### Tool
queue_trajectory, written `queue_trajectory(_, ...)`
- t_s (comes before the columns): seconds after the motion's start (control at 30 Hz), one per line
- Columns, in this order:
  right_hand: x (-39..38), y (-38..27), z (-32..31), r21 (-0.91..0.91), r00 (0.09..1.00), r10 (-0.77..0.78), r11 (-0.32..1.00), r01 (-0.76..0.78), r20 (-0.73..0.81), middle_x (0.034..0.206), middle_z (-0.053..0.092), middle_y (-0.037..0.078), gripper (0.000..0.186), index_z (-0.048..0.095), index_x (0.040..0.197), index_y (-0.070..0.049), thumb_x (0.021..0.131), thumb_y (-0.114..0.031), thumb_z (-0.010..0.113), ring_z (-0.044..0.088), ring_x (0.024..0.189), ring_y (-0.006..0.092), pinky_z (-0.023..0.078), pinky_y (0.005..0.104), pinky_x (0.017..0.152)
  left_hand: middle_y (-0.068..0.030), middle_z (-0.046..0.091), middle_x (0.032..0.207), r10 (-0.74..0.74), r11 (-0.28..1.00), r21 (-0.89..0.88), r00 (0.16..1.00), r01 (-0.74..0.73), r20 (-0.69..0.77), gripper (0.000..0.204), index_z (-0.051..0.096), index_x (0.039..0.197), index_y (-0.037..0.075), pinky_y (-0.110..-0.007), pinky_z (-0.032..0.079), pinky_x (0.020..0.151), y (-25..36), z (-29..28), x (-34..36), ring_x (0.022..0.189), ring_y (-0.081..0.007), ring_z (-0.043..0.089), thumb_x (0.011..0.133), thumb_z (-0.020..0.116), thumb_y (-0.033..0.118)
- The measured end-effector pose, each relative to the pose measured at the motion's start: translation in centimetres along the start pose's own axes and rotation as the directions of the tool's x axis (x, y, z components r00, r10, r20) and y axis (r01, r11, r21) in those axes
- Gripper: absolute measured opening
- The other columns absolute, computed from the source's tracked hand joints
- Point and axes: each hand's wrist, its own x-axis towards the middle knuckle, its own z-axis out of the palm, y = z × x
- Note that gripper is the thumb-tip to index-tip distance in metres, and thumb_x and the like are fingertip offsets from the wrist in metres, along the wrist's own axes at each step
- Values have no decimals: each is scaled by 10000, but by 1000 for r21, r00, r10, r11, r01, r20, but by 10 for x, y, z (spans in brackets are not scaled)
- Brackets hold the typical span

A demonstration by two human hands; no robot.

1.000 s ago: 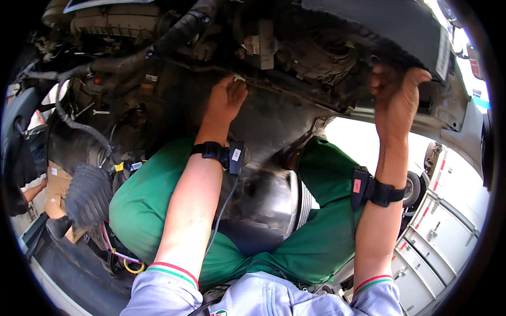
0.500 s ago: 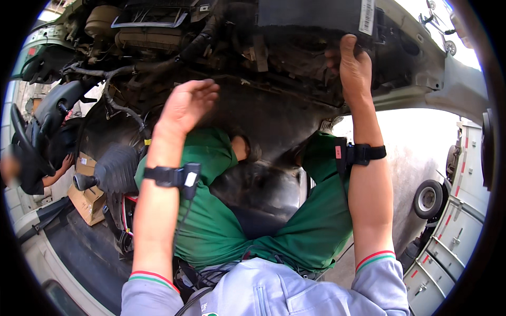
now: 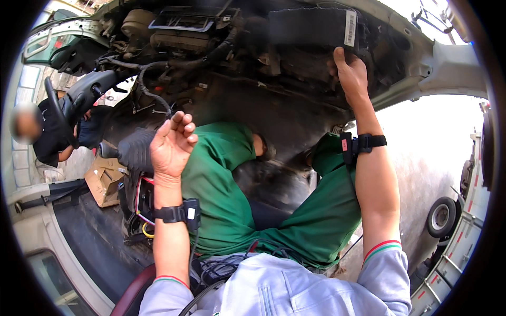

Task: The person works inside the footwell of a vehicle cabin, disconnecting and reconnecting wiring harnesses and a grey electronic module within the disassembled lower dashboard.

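Observation:
My left hand (image 3: 174, 150) is raised in front of the gear lever, palm turned up and fingers loosely curved, with nothing in it. Farther off on the right, my right hand (image 3: 352, 78) is at the lower right corner of a black box (image 3: 305, 29) with a white label. Its thumb points up against the box's bottom edge. The fingers curl in beneath that edge and are partly lost in shadow. The box sits among the dark parts of an opened-up dashboard (image 3: 182, 39). Each forearm wears a black strap with a small device.
A steering wheel (image 3: 58, 113) stands at the left, with another person (image 3: 50, 131) beyond it. A gear lever boot (image 3: 138, 150) and an open cardboard box (image 3: 105, 181) are left of my legs. A wiring harness (image 3: 150, 89) hangs from the dashboard. Outside at right is a wheel (image 3: 441, 217).
My left hand has dropped back toward me and turned palm up. My right hand keeps its place at the black box's lower edge. The whole view has shifted slightly.

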Motion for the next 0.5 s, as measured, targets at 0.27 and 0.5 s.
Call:
queue_trajectory(0.27,-13,-10,1,211,984,174,961,-180,47,839,703,57,409,650,1015,-31,947,-434,657,590,646,83,459,231,579,-110,644,1147,-60,989,128,996,67,-61,321,595,1228,7,-345,501,829,-22,-6,17,990,-218,598,1005,523,225)
queue_trajectory(0.5,-4,8,-8,240,943,334,914,-326,10,820,719,65,458,666,987,-47,854,-476,756,621,617,90,464,218,533,-100,661,1164,-132,970,198,990,139,-51,336,605,1239,26,-355,535,860,-19,-11,31,1032,-219,631,995,543,248)
